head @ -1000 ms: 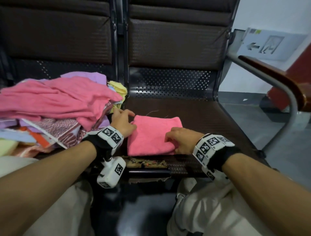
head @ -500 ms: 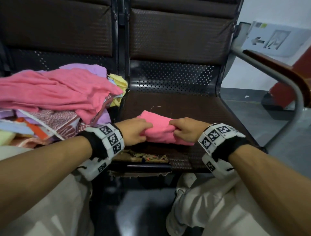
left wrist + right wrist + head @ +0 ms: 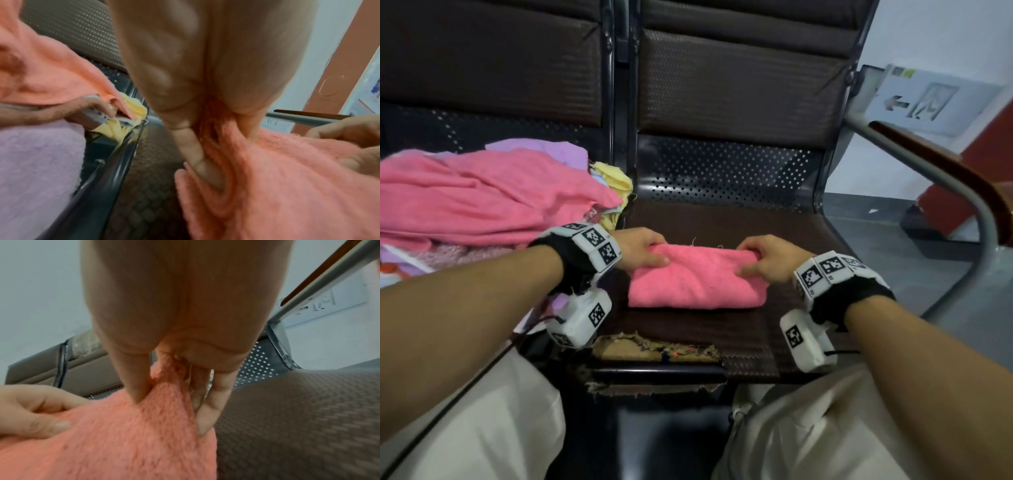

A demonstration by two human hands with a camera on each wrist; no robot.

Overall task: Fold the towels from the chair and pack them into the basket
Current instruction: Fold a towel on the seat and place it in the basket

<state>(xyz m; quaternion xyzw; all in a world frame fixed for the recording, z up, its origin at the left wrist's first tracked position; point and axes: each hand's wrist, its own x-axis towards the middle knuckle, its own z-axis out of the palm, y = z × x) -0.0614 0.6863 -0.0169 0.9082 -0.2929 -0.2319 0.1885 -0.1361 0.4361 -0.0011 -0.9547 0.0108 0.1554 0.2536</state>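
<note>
A small pink towel (image 3: 697,279) lies folded on the brown seat (image 3: 726,222) of the right-hand chair. My left hand (image 3: 645,251) pinches its far left corner between thumb and fingers, which the left wrist view shows as pink towel (image 3: 277,170) bunched under my left hand (image 3: 207,134). At the far right corner my right hand (image 3: 763,258) grips the fold, its thumb and fingers (image 3: 207,407) closed on the pink towel (image 3: 123,443). A heap of unfolded towels (image 3: 482,202) covers the left chair. No basket is in view.
A metal armrest with a wooden top (image 3: 948,178) rises at the right of the seat. The seat's front edge is torn, with padding (image 3: 654,349) showing. Perforated chair backs (image 3: 726,168) stand behind. My knees in light trousers (image 3: 808,428) sit below the seat.
Both hands lifted the towel's near edge and carried it over to the far side, halving it. The hands have spread apart to the far corners of the folded towel.
</note>
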